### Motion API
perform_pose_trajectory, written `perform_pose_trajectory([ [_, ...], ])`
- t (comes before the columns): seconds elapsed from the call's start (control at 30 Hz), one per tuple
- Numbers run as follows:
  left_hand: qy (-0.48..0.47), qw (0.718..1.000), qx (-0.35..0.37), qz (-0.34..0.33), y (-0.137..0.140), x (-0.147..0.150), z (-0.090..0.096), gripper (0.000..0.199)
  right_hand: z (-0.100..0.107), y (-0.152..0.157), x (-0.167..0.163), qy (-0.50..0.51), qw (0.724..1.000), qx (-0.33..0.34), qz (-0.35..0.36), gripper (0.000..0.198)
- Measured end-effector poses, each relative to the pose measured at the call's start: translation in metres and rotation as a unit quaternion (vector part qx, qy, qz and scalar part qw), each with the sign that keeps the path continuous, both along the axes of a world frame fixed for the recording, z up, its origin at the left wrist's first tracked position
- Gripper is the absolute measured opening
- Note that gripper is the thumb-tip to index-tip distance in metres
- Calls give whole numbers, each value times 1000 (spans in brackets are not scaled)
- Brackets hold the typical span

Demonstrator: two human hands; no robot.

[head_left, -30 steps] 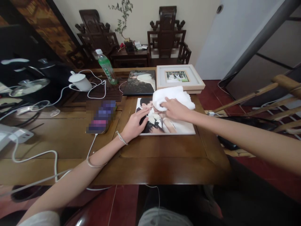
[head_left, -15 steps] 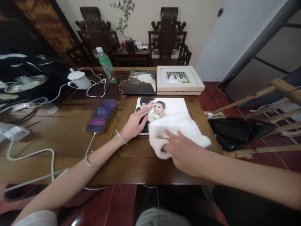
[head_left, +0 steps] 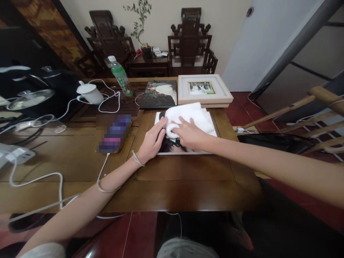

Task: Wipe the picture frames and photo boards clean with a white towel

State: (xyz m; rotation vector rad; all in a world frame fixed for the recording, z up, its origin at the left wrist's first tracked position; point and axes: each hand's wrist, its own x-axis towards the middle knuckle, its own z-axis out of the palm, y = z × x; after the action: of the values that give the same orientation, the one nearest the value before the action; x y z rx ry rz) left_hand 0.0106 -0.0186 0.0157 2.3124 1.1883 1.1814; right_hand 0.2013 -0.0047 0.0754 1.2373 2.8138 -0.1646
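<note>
A photo panel [head_left: 197, 151] showing a couple lies flat on the wooden table, much of it covered by a folded white towel [head_left: 205, 120]. My right hand [head_left: 189, 134] presses this fluffy cloth onto the picture, some fingers spread on top and the cloth bunched under the others. At the panel's left side, my left hand [head_left: 153, 139] rests with its fingers stretched out together, the fingertips near the towel's edge. It holds nothing. The couple's faces are hidden under the towel.
Behind the panel lie a dark photo panel [head_left: 158, 95] and a light wooden frame [head_left: 227, 94]. To the left are a phone [head_left: 114, 134] on a cable, a white lidded cup [head_left: 90, 93], a green-labelled bottle [head_left: 120, 77] and a white charger [head_left: 20, 154]. A wooden chair [head_left: 326, 98] stands right.
My right hand has slid the towel away from me and left, from the panel's lower right over its upper part. The lower edge is now uncovered. My left hand has stayed nearly in place.
</note>
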Motion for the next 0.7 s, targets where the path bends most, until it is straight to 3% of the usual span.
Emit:
perform_pose_trajectory([
  [0.13,-20,1000,15,18,0,-2,0,47,4,-25,-3,-6,993,-19,117,47],
  [0.3,-6,1000,21,21,0,-1,0,47,16,-62,9,-27,980,-42,195,39],
  [0.37,10,1000,16,12,0,0,1,45,21,-69,17,-33,983,-51,172,37],
  [0.47,42,999,4,-2,-1,2,1,44,27,-64,33,-34,995,-53,77,35],
  [0.6,69,998,3,-4,1,3,0,39,27,-35,49,-35,998,-33,-33,38],
  [0.7,74,997,3,-13,2,3,-1,35,21,-7,48,-12,998,5,-62,38],
])
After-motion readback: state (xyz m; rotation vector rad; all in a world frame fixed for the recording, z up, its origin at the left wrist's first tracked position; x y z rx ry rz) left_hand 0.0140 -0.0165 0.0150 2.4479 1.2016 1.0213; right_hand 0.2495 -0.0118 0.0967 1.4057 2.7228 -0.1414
